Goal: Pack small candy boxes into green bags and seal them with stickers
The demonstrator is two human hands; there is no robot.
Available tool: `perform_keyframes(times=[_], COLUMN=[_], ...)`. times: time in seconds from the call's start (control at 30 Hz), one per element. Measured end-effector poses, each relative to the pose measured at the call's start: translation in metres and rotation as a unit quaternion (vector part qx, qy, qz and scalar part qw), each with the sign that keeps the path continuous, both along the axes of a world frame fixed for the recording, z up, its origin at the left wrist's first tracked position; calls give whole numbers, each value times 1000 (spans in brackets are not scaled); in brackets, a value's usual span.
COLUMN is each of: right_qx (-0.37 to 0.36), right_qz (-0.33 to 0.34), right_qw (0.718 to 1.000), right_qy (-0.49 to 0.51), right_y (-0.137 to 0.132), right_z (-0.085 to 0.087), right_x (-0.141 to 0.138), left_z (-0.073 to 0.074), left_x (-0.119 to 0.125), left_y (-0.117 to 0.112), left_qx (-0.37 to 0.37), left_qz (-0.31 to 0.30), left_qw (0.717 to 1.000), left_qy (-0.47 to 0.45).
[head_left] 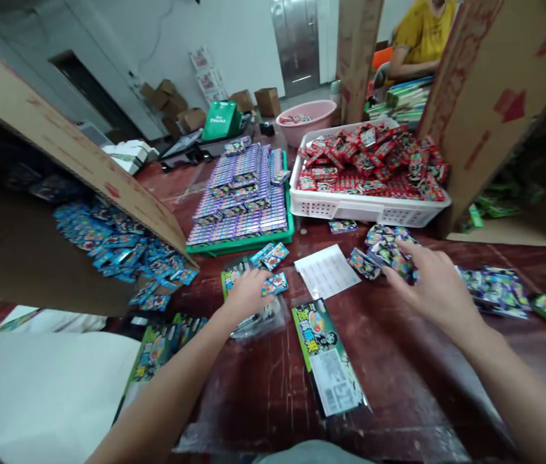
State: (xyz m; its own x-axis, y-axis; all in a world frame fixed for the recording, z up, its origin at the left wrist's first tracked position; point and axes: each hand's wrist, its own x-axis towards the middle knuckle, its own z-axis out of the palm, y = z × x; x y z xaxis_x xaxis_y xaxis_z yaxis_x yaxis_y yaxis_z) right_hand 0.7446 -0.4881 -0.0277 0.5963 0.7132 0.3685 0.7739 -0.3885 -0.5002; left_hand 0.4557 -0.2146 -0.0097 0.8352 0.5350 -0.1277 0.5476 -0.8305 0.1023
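Purple packets (383, 240): loose at right, beneath our right hand (430, 280), thumb and fingers parted, no grip seen. Bag (269, 317): left of centre, under our left hand (247, 293); fingers curled, whether gripping we cannot tell. Blue packets (276, 256): loose, beside those fingers. Pouch (328, 361): near centre, flat, labelled; that one, we judge, done. Sheet (328, 272): between our hands. Tray (238, 247), crate (331, 207): far, laden; we judge much remains.
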Motion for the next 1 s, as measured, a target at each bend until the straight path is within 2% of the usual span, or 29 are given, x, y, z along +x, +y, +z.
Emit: perform_keyframes(times=[0.07,0.13,0.2,0.27,0.33,0.4,0.43,0.5,0.6,0.67,0.7,0.77,0.83,0.9,0.93,1.0], right_qx=[82,137,147,116,58,-9,-43,-105,-174,-191,-191,-183,-167,-146,-136,-124], right_qz=[-2,-10,-13,22,86,116,107,41,-82,-120,-115,-54,71,200,244,278], right_qw=[983,931,891,894,922,956,970,985,979,973,973,980,980,964,955,945], right_qy=[163,338,429,433,373,270,215,127,73,55,53,59,76,93,102,122], right_y=[-43,-83,-113,-134,-150,-163,-167,-167,-150,-134,-127,-121,-120,-122,-123,-122], right_z=[-5,-16,-31,-45,-51,-48,-44,-38,-39,-44,-46,-48,-47,-44,-43,-44], right_x=[-15,-35,-52,-57,-50,-38,-34,-34,-51,-62,-64,-61,-51,-41,-37,-35], left_z=[8,11,7,-2,-11,-17,-19,-19,-20,-25,-28,-35,-39,-41,-42,-43], left_x=[4,15,35,59,80,95,100,106,111,113,114,115,115,114,113,113], left_y=[-17,-44,-83,-129,-170,-194,-198,-195,-181,-176,-175,-176,-178,-180,-181,-183], left_qx=[-25,-108,-180,-185,-171,-164,-153,-120,-105,-120,-127,-133,-141,-149,-153,-162], left_qz=[-7,-26,-56,-86,-103,-114,-127,-181,-283,-298,-293,-285,-289,-295,-295,-290], left_qw=[999,990,974,971,975,977,977,973,952,946,947,949,946,942,942,942], left_qy=[-40,-90,-124,-125,-99,-78,-76,-81,-59,-36,-30,-28,-37,-48,-52,-55])
